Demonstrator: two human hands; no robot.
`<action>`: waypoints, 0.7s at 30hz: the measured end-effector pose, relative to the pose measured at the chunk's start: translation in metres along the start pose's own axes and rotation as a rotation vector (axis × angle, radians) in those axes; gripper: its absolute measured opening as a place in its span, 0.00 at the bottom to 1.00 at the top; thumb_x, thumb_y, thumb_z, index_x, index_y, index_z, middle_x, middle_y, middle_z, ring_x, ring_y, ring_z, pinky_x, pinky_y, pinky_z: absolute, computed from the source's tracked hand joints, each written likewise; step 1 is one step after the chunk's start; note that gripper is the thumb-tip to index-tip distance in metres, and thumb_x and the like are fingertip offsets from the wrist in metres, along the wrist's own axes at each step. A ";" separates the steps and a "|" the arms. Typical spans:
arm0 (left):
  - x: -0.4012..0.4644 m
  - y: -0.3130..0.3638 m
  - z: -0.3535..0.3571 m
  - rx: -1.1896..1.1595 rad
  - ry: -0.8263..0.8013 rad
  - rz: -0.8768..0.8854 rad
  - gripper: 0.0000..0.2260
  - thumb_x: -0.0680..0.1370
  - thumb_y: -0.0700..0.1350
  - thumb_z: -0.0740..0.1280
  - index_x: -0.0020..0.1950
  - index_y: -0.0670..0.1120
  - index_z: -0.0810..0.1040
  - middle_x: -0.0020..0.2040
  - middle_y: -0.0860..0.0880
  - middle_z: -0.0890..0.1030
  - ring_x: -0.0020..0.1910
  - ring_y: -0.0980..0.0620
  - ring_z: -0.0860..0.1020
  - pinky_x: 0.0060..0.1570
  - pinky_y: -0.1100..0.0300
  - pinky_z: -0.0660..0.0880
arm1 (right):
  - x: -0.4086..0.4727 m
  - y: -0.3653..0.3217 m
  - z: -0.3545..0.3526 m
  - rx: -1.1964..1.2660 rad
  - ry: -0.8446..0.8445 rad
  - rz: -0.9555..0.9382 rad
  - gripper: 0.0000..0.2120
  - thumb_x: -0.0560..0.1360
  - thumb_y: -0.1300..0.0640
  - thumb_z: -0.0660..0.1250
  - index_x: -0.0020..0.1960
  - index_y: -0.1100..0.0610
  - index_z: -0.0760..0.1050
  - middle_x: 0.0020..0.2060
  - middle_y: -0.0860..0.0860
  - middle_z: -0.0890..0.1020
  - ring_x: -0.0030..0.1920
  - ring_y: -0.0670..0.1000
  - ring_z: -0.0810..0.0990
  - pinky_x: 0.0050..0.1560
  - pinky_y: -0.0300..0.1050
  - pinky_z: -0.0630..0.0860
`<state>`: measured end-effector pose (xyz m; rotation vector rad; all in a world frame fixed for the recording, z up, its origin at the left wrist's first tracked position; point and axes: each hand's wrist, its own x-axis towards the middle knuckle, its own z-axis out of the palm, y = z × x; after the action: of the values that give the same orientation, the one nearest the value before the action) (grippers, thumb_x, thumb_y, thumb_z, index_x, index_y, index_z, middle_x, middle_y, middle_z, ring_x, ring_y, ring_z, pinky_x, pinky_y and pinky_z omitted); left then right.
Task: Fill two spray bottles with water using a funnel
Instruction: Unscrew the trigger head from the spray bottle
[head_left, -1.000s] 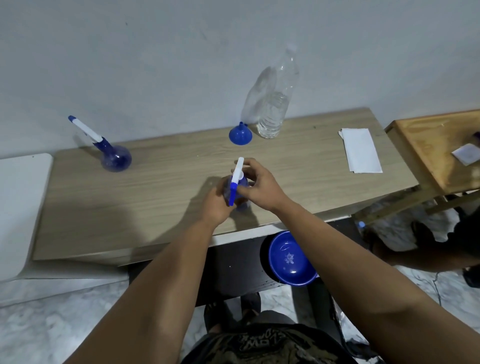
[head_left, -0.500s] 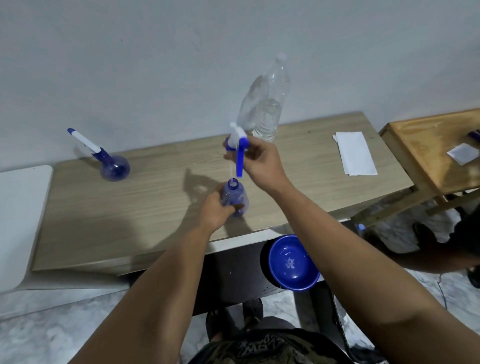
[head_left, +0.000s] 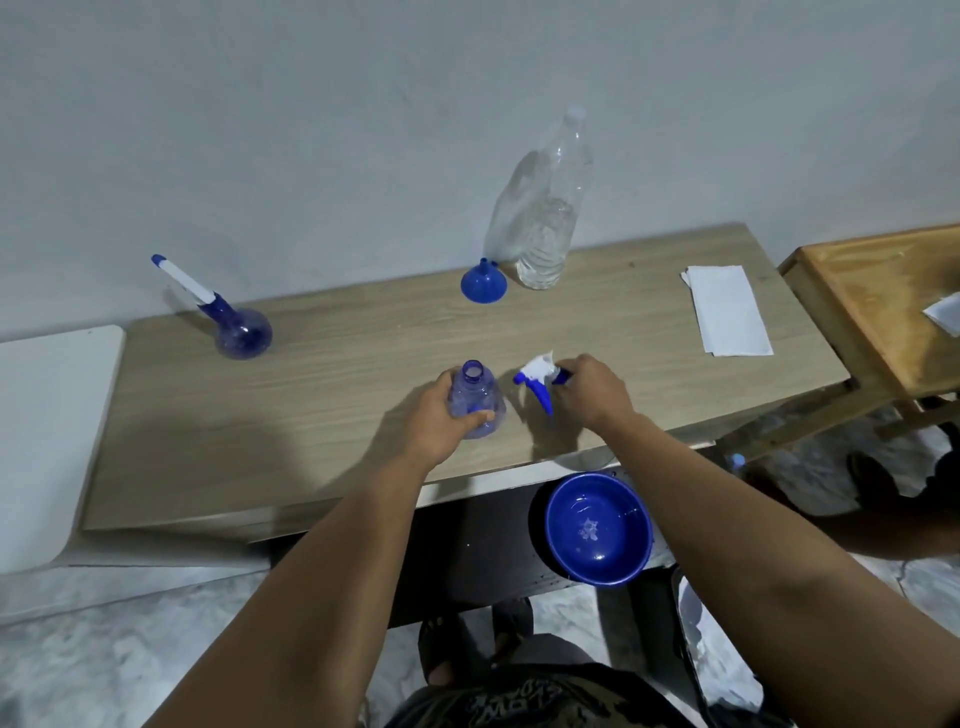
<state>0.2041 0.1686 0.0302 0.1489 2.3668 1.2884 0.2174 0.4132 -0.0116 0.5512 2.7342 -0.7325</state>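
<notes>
The right hand (head_left: 589, 392) has brought the sprayer (head_left: 537, 378), unscrewed from the bottle (head_left: 475, 400), down onto the table (head_left: 322, 405) just right of it.

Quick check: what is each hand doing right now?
Left hand: grips the open spray bottle standing on the table.
Right hand: holds the removed spray head low over the table.

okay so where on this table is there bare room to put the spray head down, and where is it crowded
Bare wood lies between the second spray bottle and the open bottle in the left hand, and between the right hand, holding the spray head, and the folded paper. The back middle is crowded: funnel beside water bottle.
</notes>
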 end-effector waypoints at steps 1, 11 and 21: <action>0.000 0.001 0.000 -0.001 0.001 -0.003 0.23 0.73 0.44 0.76 0.65 0.52 0.74 0.51 0.58 0.80 0.41 0.70 0.75 0.36 0.82 0.66 | -0.002 0.004 0.006 -0.069 -0.028 0.019 0.13 0.80 0.52 0.65 0.62 0.50 0.82 0.56 0.56 0.79 0.58 0.62 0.80 0.58 0.56 0.76; 0.010 0.004 -0.005 0.013 0.000 0.006 0.22 0.73 0.42 0.76 0.64 0.52 0.75 0.51 0.58 0.81 0.48 0.65 0.78 0.38 0.83 0.66 | -0.009 -0.004 -0.006 -0.168 -0.032 -0.076 0.26 0.73 0.44 0.68 0.71 0.47 0.74 0.67 0.54 0.74 0.68 0.59 0.72 0.67 0.61 0.67; 0.055 -0.007 -0.003 -0.052 0.055 -0.014 0.29 0.67 0.48 0.80 0.66 0.54 0.75 0.55 0.59 0.83 0.52 0.63 0.80 0.57 0.59 0.77 | 0.131 -0.129 -0.037 -0.303 0.004 -0.326 0.31 0.78 0.57 0.68 0.79 0.55 0.65 0.73 0.57 0.69 0.71 0.63 0.71 0.63 0.62 0.76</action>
<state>0.1546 0.1791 0.0078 0.0820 2.3726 1.3628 0.0406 0.3673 0.0299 0.0410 2.8951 -0.3673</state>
